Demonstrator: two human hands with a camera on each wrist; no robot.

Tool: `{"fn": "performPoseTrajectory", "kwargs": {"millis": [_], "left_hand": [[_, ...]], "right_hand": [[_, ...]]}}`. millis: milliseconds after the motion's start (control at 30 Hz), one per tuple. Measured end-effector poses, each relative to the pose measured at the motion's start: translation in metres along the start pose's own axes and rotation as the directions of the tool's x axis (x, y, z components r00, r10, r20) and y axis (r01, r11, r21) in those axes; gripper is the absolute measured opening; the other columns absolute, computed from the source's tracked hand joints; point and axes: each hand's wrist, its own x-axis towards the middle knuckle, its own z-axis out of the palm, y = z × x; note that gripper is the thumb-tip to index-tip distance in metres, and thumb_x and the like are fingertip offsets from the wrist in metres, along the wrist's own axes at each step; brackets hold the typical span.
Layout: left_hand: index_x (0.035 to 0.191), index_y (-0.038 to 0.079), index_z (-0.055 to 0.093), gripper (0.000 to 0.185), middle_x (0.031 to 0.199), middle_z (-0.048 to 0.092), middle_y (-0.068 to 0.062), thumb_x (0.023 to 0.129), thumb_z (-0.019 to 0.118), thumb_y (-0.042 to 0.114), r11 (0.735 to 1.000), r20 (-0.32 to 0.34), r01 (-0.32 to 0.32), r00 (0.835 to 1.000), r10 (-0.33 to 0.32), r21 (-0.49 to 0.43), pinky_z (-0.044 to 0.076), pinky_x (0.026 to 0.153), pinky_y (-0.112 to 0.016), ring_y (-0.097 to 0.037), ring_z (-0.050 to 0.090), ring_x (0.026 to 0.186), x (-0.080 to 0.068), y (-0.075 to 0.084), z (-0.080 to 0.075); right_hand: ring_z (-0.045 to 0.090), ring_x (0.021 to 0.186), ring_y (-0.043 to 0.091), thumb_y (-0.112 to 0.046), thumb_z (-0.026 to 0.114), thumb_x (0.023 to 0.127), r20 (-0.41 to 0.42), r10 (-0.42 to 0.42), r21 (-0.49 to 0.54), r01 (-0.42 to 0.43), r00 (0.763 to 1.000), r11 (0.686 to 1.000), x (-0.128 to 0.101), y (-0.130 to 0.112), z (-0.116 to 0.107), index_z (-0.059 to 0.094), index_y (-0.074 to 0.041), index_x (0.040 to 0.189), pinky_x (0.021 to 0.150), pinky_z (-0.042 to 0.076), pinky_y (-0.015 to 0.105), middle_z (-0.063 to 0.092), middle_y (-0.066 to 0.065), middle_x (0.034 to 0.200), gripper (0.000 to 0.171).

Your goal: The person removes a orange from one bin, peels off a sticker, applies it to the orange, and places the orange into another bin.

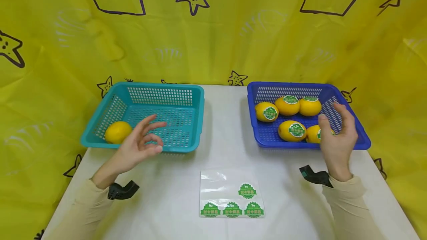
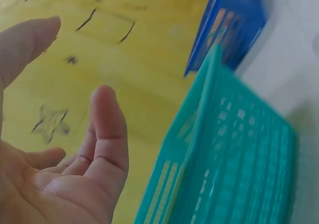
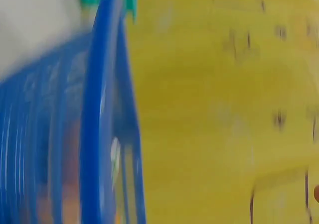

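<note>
The left hand (image 1: 138, 147) hovered empty, fingers spread loosely, at the front rim of the teal basket (image 1: 200, 110), near the one unlabelled lemon (image 1: 118, 132) in its front-left corner. The right hand (image 1: 337, 140) hung over the blue basket (image 1: 361, 142) with fingers relaxed, holding nothing, just above five stickered lemons (image 1: 292, 130). A sticker sheet (image 1: 231, 193) lay on the bench (image 1: 173, 195).

On the bench (image 1: 227, 151) we see two baskets side by side: the left basket (image 1: 200, 121) holds one lemon (image 1: 117, 132) in its near left corner, the right basket (image 1: 253, 121) holds five labelled lemons (image 1: 291, 130). In front, between them, lies a sticker sheet (image 1: 231, 193). A curtain (image 1: 213, 40) hangs behind.
</note>
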Motion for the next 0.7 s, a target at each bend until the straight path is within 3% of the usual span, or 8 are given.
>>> {"fn": "performPoseTrajectory", "kwargs": {"millis": [100,200,267,367,500,567,633,700], "left_hand": [[0.155,0.006,0.015,0.083,0.145,0.037,-0.022,0.087,0.054,-0.023,0.995,-0.116,-0.089,0.99,0.083,-0.051,0.053,0.078,-0.024,-0.018,0.059,0.096,-0.027,0.004,-0.022],[0.154,0.004,0.019,0.079,0.143,0.042,-0.018,0.088,0.048,-0.026,0.984,-0.261,-0.156,0.957,0.128,-0.088,0.051,0.079,-0.02,-0.017,0.058,0.098,-0.051,0.005,-0.044],[0.153,0.004,0.022,0.076,0.14,0.046,-0.016,0.088,0.045,-0.028,0.98,-0.379,-0.182,0.915,0.139,-0.078,0.05,0.08,-0.018,-0.016,0.057,0.097,-0.067,0.005,-0.056],[0.15,0.002,0.03,0.074,0.136,0.05,-0.017,0.085,0.042,-0.031,0.972,-0.545,-0.227,0.823,0.16,-0.057,0.05,0.081,-0.018,-0.017,0.057,0.094,-0.084,-0.001,-0.069],[0.142,-0.003,0.041,0.068,0.128,0.054,-0.018,0.081,0.045,-0.032,0.962,-0.721,-0.274,0.667,0.188,-0.003,0.049,0.076,-0.017,-0.019,0.052,0.095,-0.097,-0.01,-0.079],[0.139,-0.003,0.046,0.063,0.126,0.055,-0.016,0.082,0.049,-0.03,0.972,-0.788,-0.23,0.592,0.171,0.038,0.047,0.076,-0.016,-0.02,0.05,0.1,-0.1,-0.014,-0.083],[0.137,-0.002,0.048,0.057,0.127,0.054,-0.013,0.084,0.055,-0.024,0.99,-0.833,-0.126,0.541,0.12,0.061,0.045,0.079,-0.016,-0.019,0.046,0.108,-0.101,-0.017,-0.085],[0.138,0.002,0.047,0.056,0.132,0.049,-0.009,0.087,0.058,-0.017,0.999,-0.854,0.0,0.519,0.039,0.045,0.042,0.084,-0.015,-0.019,0.04,0.117,-0.1,-0.02,-0.087]], "right_hand": [[0.042,0.13,0.024,0.007,0.061,0.089,0.148,-0.07,0.076,0.06,0.986,0.995,-0.01,-0.02,0.031,0.055,0.014,0.126,0.11,0.026,0.031,0.054,0.024,0.13,0.038],[0.043,0.127,0.031,0.013,0.061,0.088,0.309,-0.125,0.144,0.083,0.943,0.986,-0.021,-0.034,0.064,0.051,0.017,0.126,0.108,0.031,0.034,0.051,0.03,0.13,0.04],[0.044,0.125,0.036,0.015,0.061,0.086,0.412,-0.166,0.196,0.09,0.896,0.976,-0.029,-0.041,0.089,0.05,0.016,0.127,0.106,0.035,0.039,0.051,0.03,0.13,0.042],[0.047,0.122,0.037,0.012,0.065,0.087,0.539,-0.224,0.29,0.071,0.812,0.954,-0.042,-0.043,0.132,0.051,0.013,0.129,0.101,0.041,0.045,0.052,0.026,0.131,0.044],[0.052,0.119,0.028,-0.002,0.068,0.091,0.702,-0.259,0.365,-0.022,0.663,0.931,-0.061,-0.055,0.195,0.052,0.005,0.133,0.095,0.047,0.042,0.054,0.018,0.132,0.046],[0.054,0.117,0.023,-0.007,0.069,0.092,0.78,-0.263,0.365,-0.071,0.568,0.928,-0.07,-0.071,0.223,0.052,0.001,0.134,0.093,0.048,0.039,0.055,0.015,0.132,0.046],[0.054,0.116,0.017,-0.013,0.069,0.093,0.845,-0.265,0.343,-0.092,0.464,0.935,-0.079,-0.087,0.247,0.053,-0.003,0.136,0.092,0.048,0.032,0.055,0.011,0.133,0.047],[0.054,0.115,0.014,-0.015,0.069,0.093,0.891,-0.267,0.324,-0.103,0.367,0.94,-0.086,-0.1,0.269,0.053,-0.004,0.136,0.092,0.047,0.025,0.054,0.01,0.134,0.047]]}}
